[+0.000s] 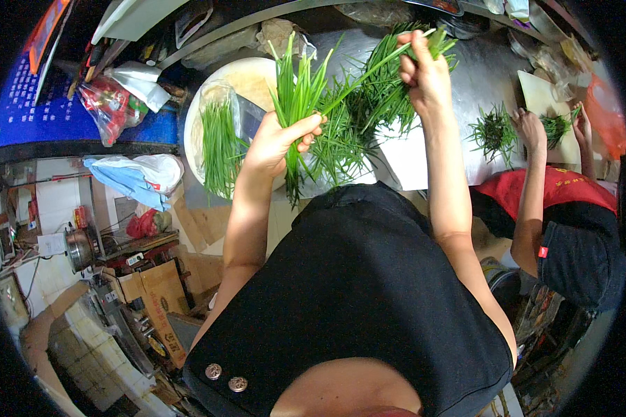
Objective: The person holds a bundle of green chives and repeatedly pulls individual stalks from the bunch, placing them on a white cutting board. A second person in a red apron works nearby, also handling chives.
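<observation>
My left hand (284, 138) grips an upright bunch of garlic chives (297, 83), with the lower ends hanging below the fist. My right hand (425, 73) is raised to the right, closed on a few chive stalks (441, 44). A long green stalk stretches between both hands. Beneath and between them spreads a loose heap of chives (381, 99) on the metal table (464, 68). To the left, a round cutting board (195, 125) bears a neat bundle of chives (220, 151) partly in clear plastic. A dark flat blade (255, 117), perhaps a cleaver, lies beside that bundle.
A co-worker's hands (531, 127) handle chives (555, 127) at the right, near another small pile (493, 133). A white rectangular sheet or board (404, 156) lies at the table's near edge. Plastic bags (107, 107) hang left, above cardboard (159, 297).
</observation>
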Available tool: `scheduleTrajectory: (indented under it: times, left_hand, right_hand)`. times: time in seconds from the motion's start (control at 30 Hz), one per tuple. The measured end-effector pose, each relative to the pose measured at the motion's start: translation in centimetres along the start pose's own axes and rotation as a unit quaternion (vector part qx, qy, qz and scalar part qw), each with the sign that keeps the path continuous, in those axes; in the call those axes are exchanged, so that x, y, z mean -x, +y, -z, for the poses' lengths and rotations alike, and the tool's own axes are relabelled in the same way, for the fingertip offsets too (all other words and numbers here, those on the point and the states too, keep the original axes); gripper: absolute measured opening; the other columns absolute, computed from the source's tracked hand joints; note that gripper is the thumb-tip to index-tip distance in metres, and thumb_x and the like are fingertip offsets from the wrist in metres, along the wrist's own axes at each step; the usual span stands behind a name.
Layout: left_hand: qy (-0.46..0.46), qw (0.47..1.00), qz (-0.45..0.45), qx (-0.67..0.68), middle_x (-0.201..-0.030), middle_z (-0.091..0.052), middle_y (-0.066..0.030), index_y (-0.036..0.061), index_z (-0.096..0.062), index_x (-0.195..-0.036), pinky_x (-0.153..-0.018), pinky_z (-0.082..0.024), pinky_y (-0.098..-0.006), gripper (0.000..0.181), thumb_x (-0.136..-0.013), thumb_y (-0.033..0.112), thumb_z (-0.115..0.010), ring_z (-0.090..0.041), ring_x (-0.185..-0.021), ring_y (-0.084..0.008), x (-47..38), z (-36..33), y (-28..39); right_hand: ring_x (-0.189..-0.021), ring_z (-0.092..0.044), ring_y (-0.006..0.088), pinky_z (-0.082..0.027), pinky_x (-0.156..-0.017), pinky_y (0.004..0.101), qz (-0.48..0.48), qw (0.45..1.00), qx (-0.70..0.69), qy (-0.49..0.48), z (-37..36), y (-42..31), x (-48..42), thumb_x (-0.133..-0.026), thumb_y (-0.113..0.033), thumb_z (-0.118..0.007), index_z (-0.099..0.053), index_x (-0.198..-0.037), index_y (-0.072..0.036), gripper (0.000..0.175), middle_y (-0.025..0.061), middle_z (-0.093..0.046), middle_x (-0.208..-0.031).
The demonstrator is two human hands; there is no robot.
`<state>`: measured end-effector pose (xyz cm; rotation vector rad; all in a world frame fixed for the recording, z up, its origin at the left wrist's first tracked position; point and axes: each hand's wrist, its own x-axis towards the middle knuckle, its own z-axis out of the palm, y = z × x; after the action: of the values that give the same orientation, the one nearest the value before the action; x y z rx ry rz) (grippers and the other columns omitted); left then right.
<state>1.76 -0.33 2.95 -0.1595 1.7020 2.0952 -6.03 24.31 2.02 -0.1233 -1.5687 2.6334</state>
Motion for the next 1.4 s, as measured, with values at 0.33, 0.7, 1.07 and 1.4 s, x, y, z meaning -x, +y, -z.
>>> scheduleTrajectory:
  times: [0.33, 0.7, 1.07, 1.4]
  left_hand:
    - [0.077, 0.991, -0.058, 0.093, -0.074, -0.056, -0.0025, -0.0017, -0.060, -0.091, -0.049, -0.037, -0.0194, 0.016, -0.086, 0.013, -0.064, -0.047, -0.058, -0.0068, -1.3, 0.0, -0.8]
    - [-0.013, 0.998, -0.037, 0.043, -0.114, -0.059, -0.0082, 0.0047, -0.052, -0.120, -0.061, -0.050, -0.0257, 0.036, -0.089, 0.020, -0.060, -0.061, -0.085, -0.0164, -1.5, -1.1, 0.0]
    - [0.016, 0.986, -0.052, 0.158, -0.106, -0.060, -0.0135, -0.0019, -0.050, -0.117, -0.065, -0.057, -0.0308, 0.031, -0.093, 0.016, -0.053, -0.064, -0.087, -0.0244, -1.3, -0.9, 0.1]
    - [0.071, 0.993, -0.096, 0.017, -0.087, -0.063, -0.0071, 0.0000, -0.059, -0.099, -0.049, -0.043, -0.0215, 0.021, -0.082, 0.009, -0.068, -0.060, -0.065, -0.0127, -1.4, -1.1, 0.1]
  right_hand:
    - [-0.055, -0.036, 0.0070, -0.030, -0.045, 0.0215, 0.165, 0.961, -0.186, 0.121, 3.5, -0.4, -0.9, -0.096, -0.031, -0.047, -0.054, -0.092, -0.003, 0.029, 0.0051, -0.054, -0.082]
    - [-0.044, -0.034, 0.0025, -0.025, -0.041, 0.0193, -0.048, 0.989, 0.131, -0.049, -4.0, 1.7, 3.0, -0.082, -0.039, -0.067, -0.060, -0.090, -0.005, 0.036, -0.0075, -0.041, -0.055]
    - [-0.043, -0.034, 0.0014, -0.023, -0.041, 0.0189, -0.102, 0.982, 0.085, -0.130, -4.4, 3.2, 2.7, -0.084, -0.023, -0.067, -0.065, -0.093, -0.005, 0.020, -0.0081, -0.046, -0.055]
    - [-0.042, -0.031, 0.0034, -0.021, -0.040, 0.0207, -0.101, 0.983, 0.077, -0.133, -4.2, 1.8, 2.2, -0.081, -0.021, -0.067, -0.062, -0.082, -0.007, 0.015, -0.0075, -0.040, -0.052]
